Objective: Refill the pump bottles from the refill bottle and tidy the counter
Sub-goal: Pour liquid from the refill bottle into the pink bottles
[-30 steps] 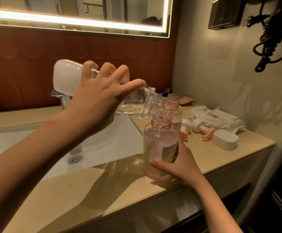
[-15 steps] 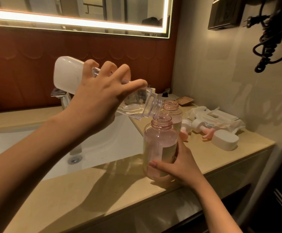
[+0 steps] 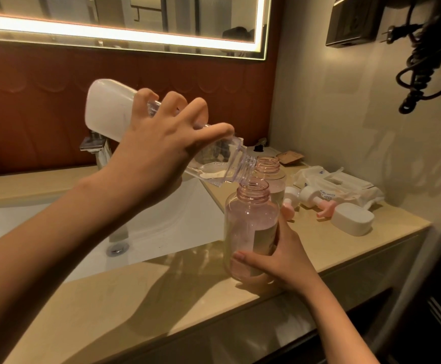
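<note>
On the beige surface (image 3: 332,248) right of the sink (image 3: 174,222), a wipes pack (image 3: 345,183) bears the only legible print: "PURE WATER" above "WIPES". The pink pump bottle (image 3: 250,227) stands near the front edge with its cap off, and the pale label on its side cannot be read. The right grip (image 3: 285,256) wraps round its lower half, thumb in front. The left grip (image 3: 156,158) clasps the clear refill bottle (image 3: 109,109) from above, its spread fingers hiding the bottle's middle. The refill bottle's mouth tips down right over the pump bottle's open neck. Liquid pools at its shoulder, but any stream is hard to make out. A second open pump bottle (image 3: 269,166) stands just behind, partly covered by the refill bottle's neck. Two pump heads (image 3: 311,198) and a white case (image 3: 353,222) lie beside the wipes. The faucet (image 3: 93,145) is largely hidden behind the left wrist. Compared with half a second ago, the refill bottle's white base end sits higher and the tilt is steeper, while its mouth and the right grip keep their place.
</note>
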A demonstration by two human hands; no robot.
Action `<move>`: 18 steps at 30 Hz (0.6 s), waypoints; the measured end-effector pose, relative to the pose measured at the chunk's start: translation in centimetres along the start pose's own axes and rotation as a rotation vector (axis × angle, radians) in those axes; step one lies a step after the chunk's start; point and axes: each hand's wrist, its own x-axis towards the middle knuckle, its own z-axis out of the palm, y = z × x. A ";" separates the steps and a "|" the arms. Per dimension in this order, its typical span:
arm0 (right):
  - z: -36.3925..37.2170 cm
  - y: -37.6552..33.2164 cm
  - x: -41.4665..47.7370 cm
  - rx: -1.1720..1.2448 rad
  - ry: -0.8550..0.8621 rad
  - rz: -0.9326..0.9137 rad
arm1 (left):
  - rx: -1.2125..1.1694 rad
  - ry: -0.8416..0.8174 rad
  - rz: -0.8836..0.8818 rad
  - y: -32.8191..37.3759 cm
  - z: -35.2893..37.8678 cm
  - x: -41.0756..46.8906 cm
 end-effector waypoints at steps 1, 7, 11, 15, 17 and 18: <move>0.0 0.0 0.0 -0.002 -0.002 -0.001 | 0.002 0.000 0.000 0.1 -0.1 0.1; 0.0 -0.1 0.0 -0.008 -0.005 0.007 | -0.005 0.014 0.007 0.2 -0.6 0.3; -0.1 -0.1 0.0 -0.012 0.000 0.000 | -0.004 0.005 0.016 0.3 -0.6 0.5; 0.0 -0.2 -0.1 -0.010 -0.001 0.005 | 0.004 0.006 0.028 0.3 -0.7 0.7; 0.0 -0.2 -0.1 -0.013 0.001 0.005 | 0.007 0.005 0.029 0.3 -0.8 0.8; 0.0 -0.2 -0.1 -0.013 0.000 0.008 | 0.009 0.006 0.031 0.3 -0.8 0.8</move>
